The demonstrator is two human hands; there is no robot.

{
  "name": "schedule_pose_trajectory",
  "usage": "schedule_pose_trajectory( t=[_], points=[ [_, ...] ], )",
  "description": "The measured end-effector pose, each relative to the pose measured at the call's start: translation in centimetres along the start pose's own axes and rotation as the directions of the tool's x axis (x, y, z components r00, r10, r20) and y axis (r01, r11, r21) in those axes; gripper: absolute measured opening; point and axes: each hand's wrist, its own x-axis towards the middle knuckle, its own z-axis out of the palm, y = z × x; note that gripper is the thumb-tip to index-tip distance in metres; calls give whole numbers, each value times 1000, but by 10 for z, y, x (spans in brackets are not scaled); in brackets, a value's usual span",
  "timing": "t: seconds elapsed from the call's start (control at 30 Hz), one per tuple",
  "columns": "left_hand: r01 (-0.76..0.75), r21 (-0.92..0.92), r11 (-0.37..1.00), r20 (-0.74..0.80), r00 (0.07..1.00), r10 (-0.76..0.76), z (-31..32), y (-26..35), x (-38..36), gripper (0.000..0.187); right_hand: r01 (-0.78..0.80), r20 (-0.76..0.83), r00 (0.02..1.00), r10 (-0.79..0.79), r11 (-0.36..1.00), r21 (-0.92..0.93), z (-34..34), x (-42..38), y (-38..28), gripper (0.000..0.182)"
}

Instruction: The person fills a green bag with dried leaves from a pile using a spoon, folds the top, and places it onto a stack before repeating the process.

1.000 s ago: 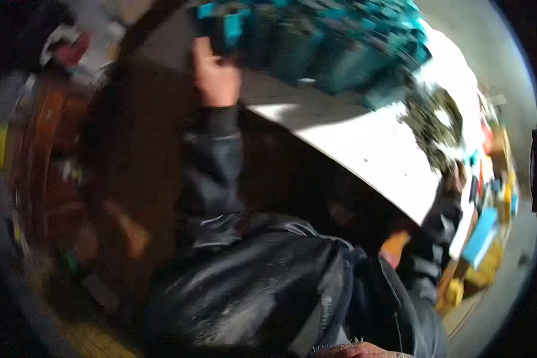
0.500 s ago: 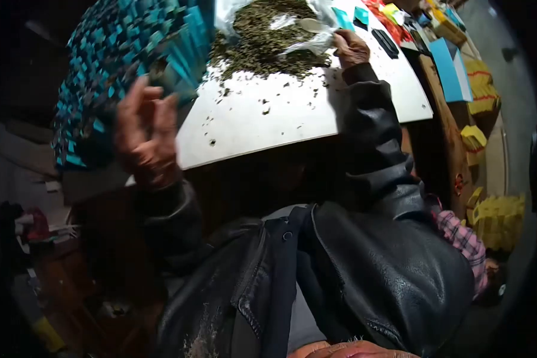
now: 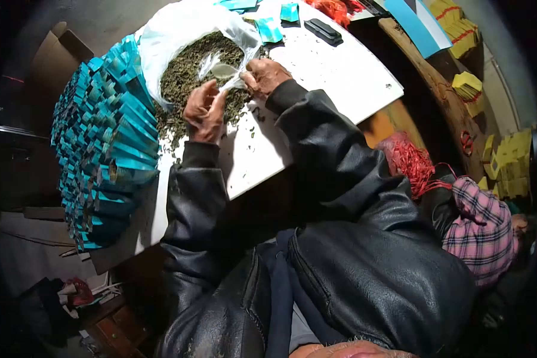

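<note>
A heap of dried, dark green leaves lies in a large, open white plastic bag on the white table. In the heap rests a pale oval scoop or spoon, with crumpled clear plastic beside it. My right hand is closed at the heap's right side, its fingertips pinching the small clear plastic bag. Across from it, my left hand hovers at the heap's near edge, thumb and fingers apart, with nothing visible between them. Loose leaf bits lie below both hands.
Many teal packets are stacked at the table's left. Teal pouches and a black object lie toward the back. Yellow bundles stand at right, near red strings and a person in a pink plaid shirt.
My left hand has come from the teal stack to the leaf heap, close to my right hand. The view has turned, shifting the table. My right hand still grips the clear plastic.
</note>
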Motion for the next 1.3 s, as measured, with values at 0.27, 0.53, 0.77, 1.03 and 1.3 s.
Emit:
schedule_pose_trajectory(
  t=[0.27,0.53,0.77,1.03,1.3],
  points=[
    [-14,37,999,-77,997,17,-3,9,-1,23,-37,-97,995,35,999,-19,-62,57,8,28],
    [-74,10,997,-60,995,75,-3,13,0,22,-188,-153,981,118,768,-612,-57,164,91,39],
    [-82,-63,995,-65,995,78,-4,18,1,21,-254,40,919,393,665,-702,-28,179,115,35],
    [-66,-25,998,-27,998,65,-2,17,0,21,-184,-67,981,184,747,-639,-44,169,117,21],
    [-117,-6,993,-64,991,116,-1,8,-1,28,-142,-354,930,97,984,-104,-72,143,80,18]
  ],
)
